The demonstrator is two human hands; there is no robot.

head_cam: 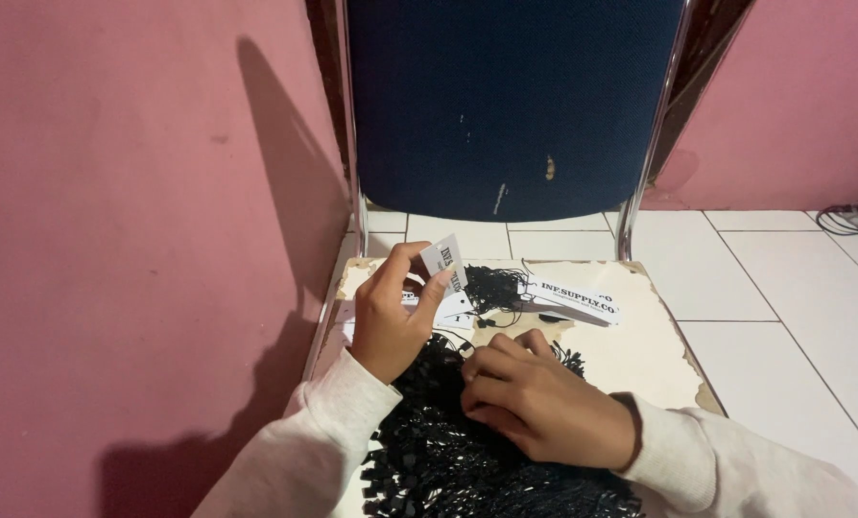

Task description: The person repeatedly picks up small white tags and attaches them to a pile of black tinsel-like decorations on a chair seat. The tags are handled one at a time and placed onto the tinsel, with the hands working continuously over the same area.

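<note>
My left hand [393, 317] pinches a small white printed paper tag [442, 257] and holds it up over the worn cream seat [640, 345] of a chair. Just in front of it, my right hand [535, 398] rests with curled fingers on a big heap of black string fasteners [448, 460], and its fingertips pick at them. A smaller bunch of black strings [491, 286] lies beyond the left hand. Beside that bunch lies a stack of white printed tags [573, 299].
The chair has a dark blue padded back [511, 105] and chrome tube frame [631, 216]. A pink wall [131, 240] stands close on the left. White floor tiles [794, 288] spread to the right, with dark cables [856, 219] at the far right edge.
</note>
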